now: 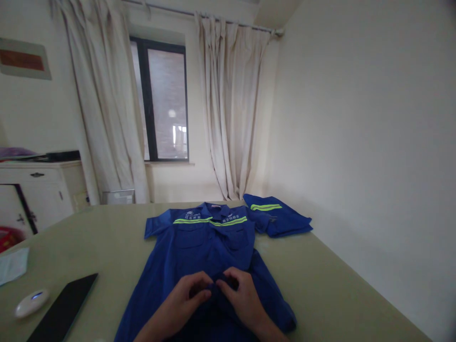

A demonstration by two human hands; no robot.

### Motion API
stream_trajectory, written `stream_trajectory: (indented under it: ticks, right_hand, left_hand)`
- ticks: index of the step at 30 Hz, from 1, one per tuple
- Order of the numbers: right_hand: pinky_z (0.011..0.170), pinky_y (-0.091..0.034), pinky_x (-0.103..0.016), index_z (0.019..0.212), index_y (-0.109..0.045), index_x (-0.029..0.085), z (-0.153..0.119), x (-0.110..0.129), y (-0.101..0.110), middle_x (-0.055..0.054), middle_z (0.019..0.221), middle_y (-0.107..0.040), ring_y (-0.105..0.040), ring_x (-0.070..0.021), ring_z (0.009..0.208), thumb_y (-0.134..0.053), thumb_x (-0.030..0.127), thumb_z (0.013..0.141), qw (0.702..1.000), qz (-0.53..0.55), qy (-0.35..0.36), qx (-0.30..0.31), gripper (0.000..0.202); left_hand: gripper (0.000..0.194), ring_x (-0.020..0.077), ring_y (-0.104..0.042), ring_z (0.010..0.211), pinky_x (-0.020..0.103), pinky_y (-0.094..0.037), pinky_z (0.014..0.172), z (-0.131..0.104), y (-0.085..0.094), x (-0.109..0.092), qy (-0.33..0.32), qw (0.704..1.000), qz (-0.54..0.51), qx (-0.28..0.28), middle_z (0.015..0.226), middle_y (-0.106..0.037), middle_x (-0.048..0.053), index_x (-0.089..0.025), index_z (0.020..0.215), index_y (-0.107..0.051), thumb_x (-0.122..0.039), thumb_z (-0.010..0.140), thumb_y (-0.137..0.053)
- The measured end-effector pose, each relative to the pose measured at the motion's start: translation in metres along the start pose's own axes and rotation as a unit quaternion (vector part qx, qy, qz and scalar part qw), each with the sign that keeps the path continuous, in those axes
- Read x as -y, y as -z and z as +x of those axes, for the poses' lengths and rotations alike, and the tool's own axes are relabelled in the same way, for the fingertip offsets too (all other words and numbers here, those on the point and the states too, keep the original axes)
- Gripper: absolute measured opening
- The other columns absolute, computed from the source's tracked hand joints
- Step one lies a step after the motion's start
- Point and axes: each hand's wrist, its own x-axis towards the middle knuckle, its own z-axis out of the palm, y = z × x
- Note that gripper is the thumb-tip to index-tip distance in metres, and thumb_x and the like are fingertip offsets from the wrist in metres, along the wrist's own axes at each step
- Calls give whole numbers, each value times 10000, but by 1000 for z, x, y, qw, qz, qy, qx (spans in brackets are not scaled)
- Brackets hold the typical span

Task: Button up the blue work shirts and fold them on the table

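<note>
A blue short-sleeved work shirt (199,247) with yellow reflective stripes lies flat, front side up, on a pale green table (331,289). My left hand (185,297) and my right hand (240,294) meet at the shirt's front opening near its lower middle. The fingers of both hands pinch the blue cloth there, fingertips nearly touching. What sits between the fingertips is too small to make out.
A second blue shirt (280,216), folded, lies at the table's far right. At the left are a black tablet (64,308), a white oval device (31,303) and a pale cloth (12,265). A white cabinet (42,190) and a curtained window (166,99) stand behind.
</note>
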Motion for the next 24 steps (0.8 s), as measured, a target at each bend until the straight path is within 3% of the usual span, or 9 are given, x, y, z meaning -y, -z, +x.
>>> stream_trajectory:
  ticks: [3,9,16,19,24]
  right_hand:
    - [640,-361,-244,760,-686,174,-1,1,0,18,695,-604,-534,-150,692,-698,331,841,1000,0,-3,1,177]
    - [597,-341,-225,822,-720,176,-2,1,-1,40,677,-572,-492,-124,648,-665,209,783,998,36,13,57,75]
    - [663,-384,-237,836,-726,185,-1,-5,-4,15,745,-632,-542,-145,714,-659,188,803,999,26,18,33,75]
    - [648,-379,-235,839,-725,185,-2,-4,-6,15,743,-631,-536,-142,696,-674,195,802,999,29,17,18,64]
    - [602,-351,-224,806,-705,182,-2,-1,-6,37,681,-584,-494,-124,639,-677,186,779,999,44,3,16,38]
  left_hand:
    - [206,184,-654,940,257,-484,858,-4,-1,0,-13,999,42,1,1008,-738,4,-247,1064,-715,-314,944,-561]
    - [305,151,-700,929,212,-507,857,-3,-14,3,-93,978,186,-27,1006,-746,-27,-298,1098,-665,-113,885,-549]
    - [253,169,-731,844,236,-572,829,2,-18,22,-180,923,323,-110,991,-759,3,-312,1096,-677,-177,958,-512]
    - [235,157,-736,840,212,-575,813,2,-18,24,-180,925,312,-116,984,-762,-1,-310,1091,-677,-203,978,-500]
    - [236,135,-745,880,170,-562,828,2,-18,22,-175,952,239,-75,978,-774,-33,-331,1094,-679,-202,973,-523]
